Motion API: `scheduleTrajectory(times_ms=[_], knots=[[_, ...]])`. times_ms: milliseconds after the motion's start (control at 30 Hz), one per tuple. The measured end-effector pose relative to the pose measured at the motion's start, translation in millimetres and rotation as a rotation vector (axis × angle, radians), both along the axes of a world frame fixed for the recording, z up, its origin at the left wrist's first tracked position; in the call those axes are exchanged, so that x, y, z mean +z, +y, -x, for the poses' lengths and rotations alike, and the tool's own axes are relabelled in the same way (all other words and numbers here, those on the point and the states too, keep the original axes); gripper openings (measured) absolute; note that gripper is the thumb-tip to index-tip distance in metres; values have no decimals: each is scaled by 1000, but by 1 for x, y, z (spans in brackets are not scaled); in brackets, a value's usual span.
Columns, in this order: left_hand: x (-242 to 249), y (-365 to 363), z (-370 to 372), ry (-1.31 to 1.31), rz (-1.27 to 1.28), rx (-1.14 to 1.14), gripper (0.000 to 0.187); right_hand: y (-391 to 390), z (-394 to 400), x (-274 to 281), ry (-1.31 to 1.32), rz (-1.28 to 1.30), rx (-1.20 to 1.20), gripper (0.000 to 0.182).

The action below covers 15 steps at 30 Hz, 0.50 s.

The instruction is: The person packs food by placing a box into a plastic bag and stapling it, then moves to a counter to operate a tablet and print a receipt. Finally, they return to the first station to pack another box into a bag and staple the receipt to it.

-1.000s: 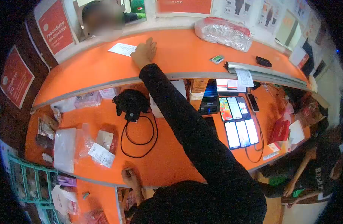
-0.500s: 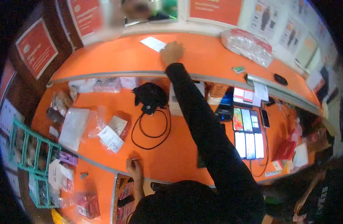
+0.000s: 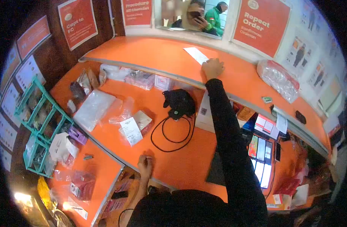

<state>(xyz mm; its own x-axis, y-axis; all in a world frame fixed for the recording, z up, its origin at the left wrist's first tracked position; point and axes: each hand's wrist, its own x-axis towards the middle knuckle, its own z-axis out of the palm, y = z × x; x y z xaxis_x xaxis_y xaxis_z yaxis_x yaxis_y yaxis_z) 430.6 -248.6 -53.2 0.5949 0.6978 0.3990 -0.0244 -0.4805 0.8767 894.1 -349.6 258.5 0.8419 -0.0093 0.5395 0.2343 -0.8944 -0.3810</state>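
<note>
My right hand (image 3: 213,69) reaches up to the raised orange shelf, its fingers curled over the near right end of a white paper slip (image 3: 196,55). The slip lies on the shelf and points toward the window. My left hand (image 3: 145,165) rests at the front edge of the lower orange counter. Its fingers are curled in, and I cannot see whether anything is inside them. Beyond it lie a printed receipt (image 3: 131,131) on a small plastic-wrapped packet (image 3: 142,121), and a black cloth-like item (image 3: 179,102) with a looped black cable (image 3: 153,140).
Several lit phones (image 3: 261,148) lie at the right of the lower counter. A clear plastic bundle (image 3: 278,80) sits on the shelf. Plastic bags (image 3: 96,109) and a teal rack (image 3: 40,128) stand left. Behind the window (image 3: 215,34) are people, one in a green jacket.
The camera view has turned left, so the scene sits farther right. My right hand stays at the paper slip, and my left hand stays by the counter edge.
</note>
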Motion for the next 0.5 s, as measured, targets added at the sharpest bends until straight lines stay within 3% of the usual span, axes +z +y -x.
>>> scheduleTrajectory(times_ms=[100, 167, 200, 233, 300, 367, 400, 467, 500], knots=[[5, -1, 2, 31, -16, 0, 10, 0, -16, -10, -33, 123, -69, 39], [13, -4, 3, 39, -6, 16, 9, -4, 4, -5, -130, 42, -151, 42], [15, -6, 3, 36, 20, 34, 9, -12, 19, 8, -46, 97, -8, 42], [16, -8, 6, 32, 47, 61, 9, -13, 13, -3, -184, 150, 21, 39], [10, -11, 16, 9, 35, 63, 9, -12, 26, 9, -144, 78, 22, 41], [3, -13, 28, -9, 25, 67, 9, -13, -16, -1, -9, 74, 66, 40], [-2, -15, 34, -15, 23, 71, 9, -16, 5, 12, 111, 14, 148, 40], [16, -26, 50, -1, 123, 105, 9, -12, -54, -17, -86, -153, 361, 33], [20, -30, 58, -5, 146, 150, 8, -5, -32, -9, -214, -197, 464, 29]])
